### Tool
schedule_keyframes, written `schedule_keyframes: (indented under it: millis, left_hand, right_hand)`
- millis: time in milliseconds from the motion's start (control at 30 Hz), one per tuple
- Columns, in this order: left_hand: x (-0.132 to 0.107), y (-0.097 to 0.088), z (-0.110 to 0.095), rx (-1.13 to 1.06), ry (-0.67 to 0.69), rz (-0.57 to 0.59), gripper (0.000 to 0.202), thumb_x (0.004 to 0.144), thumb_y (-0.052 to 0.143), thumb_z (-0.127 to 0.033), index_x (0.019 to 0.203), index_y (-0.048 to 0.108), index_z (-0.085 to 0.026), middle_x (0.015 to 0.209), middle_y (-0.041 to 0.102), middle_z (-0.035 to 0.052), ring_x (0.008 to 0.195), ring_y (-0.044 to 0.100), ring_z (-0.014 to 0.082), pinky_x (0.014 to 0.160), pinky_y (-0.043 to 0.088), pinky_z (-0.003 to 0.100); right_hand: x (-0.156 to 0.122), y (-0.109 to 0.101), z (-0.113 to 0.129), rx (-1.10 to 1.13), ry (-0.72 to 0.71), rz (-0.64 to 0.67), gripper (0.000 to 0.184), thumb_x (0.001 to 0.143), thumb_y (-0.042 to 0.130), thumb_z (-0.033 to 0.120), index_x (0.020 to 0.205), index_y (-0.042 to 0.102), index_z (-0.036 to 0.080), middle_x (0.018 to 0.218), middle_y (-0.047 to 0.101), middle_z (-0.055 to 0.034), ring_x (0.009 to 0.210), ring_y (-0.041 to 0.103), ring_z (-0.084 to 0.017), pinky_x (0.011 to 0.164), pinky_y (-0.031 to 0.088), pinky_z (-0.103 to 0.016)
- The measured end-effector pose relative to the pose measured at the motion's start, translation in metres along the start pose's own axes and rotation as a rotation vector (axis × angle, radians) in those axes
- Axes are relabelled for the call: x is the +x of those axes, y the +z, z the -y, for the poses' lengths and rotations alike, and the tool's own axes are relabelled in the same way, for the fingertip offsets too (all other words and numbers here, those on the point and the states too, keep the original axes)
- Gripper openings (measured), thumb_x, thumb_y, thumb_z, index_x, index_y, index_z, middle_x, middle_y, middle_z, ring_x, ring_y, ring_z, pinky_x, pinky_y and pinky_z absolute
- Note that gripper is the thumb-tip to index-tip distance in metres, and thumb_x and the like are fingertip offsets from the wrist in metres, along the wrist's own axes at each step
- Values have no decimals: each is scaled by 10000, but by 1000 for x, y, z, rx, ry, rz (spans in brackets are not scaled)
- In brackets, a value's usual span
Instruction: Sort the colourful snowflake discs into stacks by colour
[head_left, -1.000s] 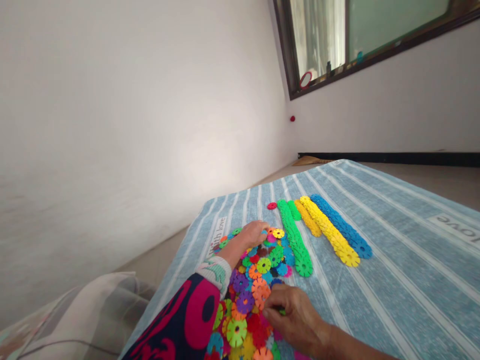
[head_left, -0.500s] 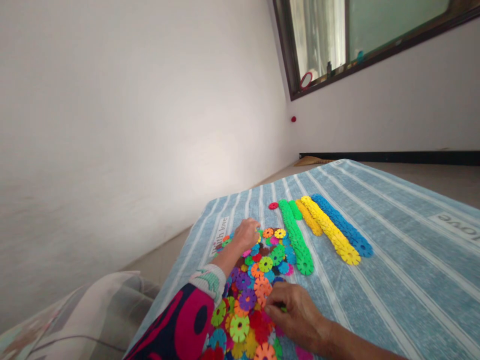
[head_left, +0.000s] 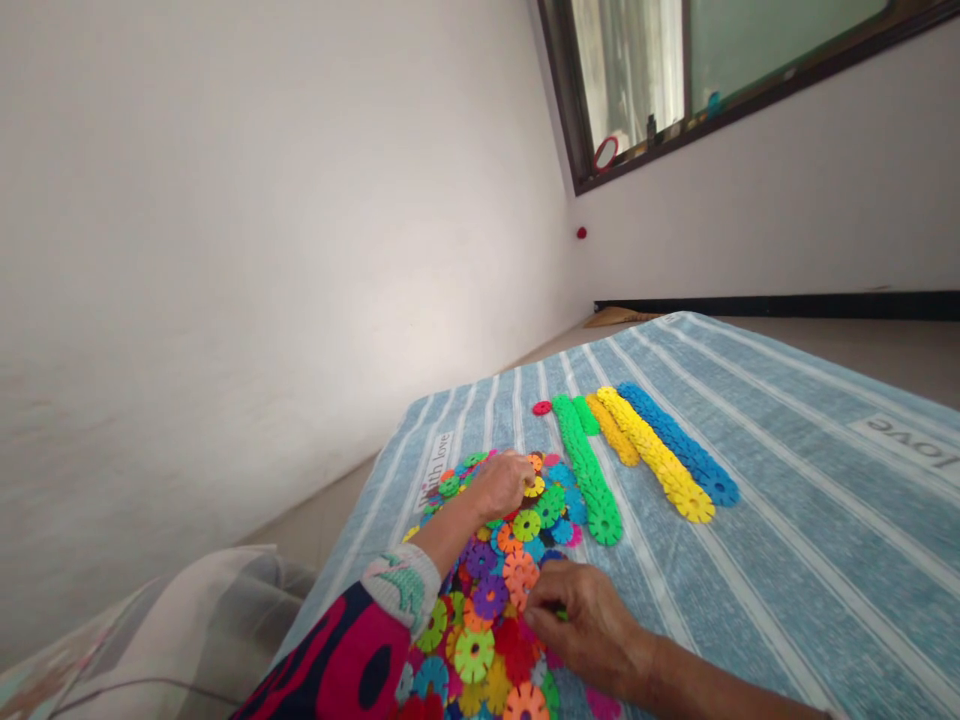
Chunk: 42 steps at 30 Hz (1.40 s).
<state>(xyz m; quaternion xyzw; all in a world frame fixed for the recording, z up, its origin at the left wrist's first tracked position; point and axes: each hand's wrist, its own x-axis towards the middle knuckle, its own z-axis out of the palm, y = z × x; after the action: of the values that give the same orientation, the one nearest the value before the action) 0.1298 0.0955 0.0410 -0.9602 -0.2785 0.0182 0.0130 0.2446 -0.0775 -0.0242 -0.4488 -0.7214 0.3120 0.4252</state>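
My left hand (head_left: 504, 486) reaches over the far part of a loose pile of colourful notched plastic discs (head_left: 474, 652). Its fingertips are closed on the edge of a yellow disc (head_left: 534, 487). Nearer to me, my right hand (head_left: 592, 625) hangs at the pile's right side with its fingers curled. A sliver of green shows between thumb and fingers there; what it belongs to is hidden. Beside the pile lies a long overlapping row of green discs (head_left: 585, 470). An orange disc (head_left: 520, 575) and a purple disc (head_left: 490, 595) lie between the hands.
Farther right are a short green row (head_left: 586, 416), an amber row (head_left: 615, 432), a yellow row (head_left: 652, 450) and a blue row (head_left: 679, 440). A single red disc (head_left: 542, 408) lies at the far end. All rest on a striped blue cloth (head_left: 787, 500) near a white wall (head_left: 300, 250).
My left hand has moved right across the pile, and the yellow disc has shifted toward me, now at its fingertips. My right hand stays nearly in place. The view has shifted slightly.
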Motion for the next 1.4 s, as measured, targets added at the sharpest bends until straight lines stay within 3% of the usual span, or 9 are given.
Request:
schedule_keyframes:
  millis: [167, 267, 500, 800, 1033, 1400]
  left_hand:
    - [-12, -1, 3, 16, -215, -33, 219, 710, 445, -71, 717, 634, -179, 770, 635, 53, 772, 583, 181, 754, 445, 277]
    - [-12, 0, 2, 7, -277, -65, 209, 746, 444, -98, 718, 632, -186, 764, 629, 46, 791, 584, 182, 780, 442, 280]
    - [-3, 4, 1, -21, -308, -57, 249, 751, 478, -122, 869, 684, -198, 887, 668, 49, 916, 600, 195, 852, 441, 286]
    - [-4, 10, 13, -20, -331, -94, 231, 770, 471, -154, 850, 686, -185, 900, 674, 58, 921, 604, 196, 843, 443, 279]
    - [9, 1, -5, -35, -394, -81, 234, 785, 530, -217, 951, 694, -204, 998, 698, 58, 990, 605, 204, 885, 442, 284]
    - [30, -4, -14, -11, -472, 14, 224, 774, 552, -250, 931, 702, -193, 925, 727, 63, 906, 649, 211, 752, 455, 270]
  right_hand:
    - [-1, -2, 2, 8, 5, 3, 187, 711, 501, 75, 551, 506, 172, 602, 527, 30, 629, 496, -102, 592, 309, -220]
    - [-1, -3, 2, 14, -2, 6, 192, 710, 499, 75, 544, 489, 172, 592, 508, 35, 617, 486, -98, 589, 306, -221]
    - [0, -4, 3, 15, 16, -4, 193, 723, 507, 88, 548, 504, 169, 605, 510, 29, 624, 487, -97, 584, 302, -216]
    - [-2, -5, 4, -5, 10, 21, 213, 743, 517, 62, 560, 538, 170, 619, 520, 36, 633, 489, -98, 596, 317, -222]
    - [-1, -4, 3, 11, 8, 3, 207, 733, 515, 63, 557, 536, 170, 615, 521, 32, 635, 499, -99, 595, 321, -217]
    - [-3, -2, 1, 18, 2, -12, 182, 716, 514, 73, 571, 559, 173, 616, 568, 19, 641, 511, -106, 599, 321, -215]
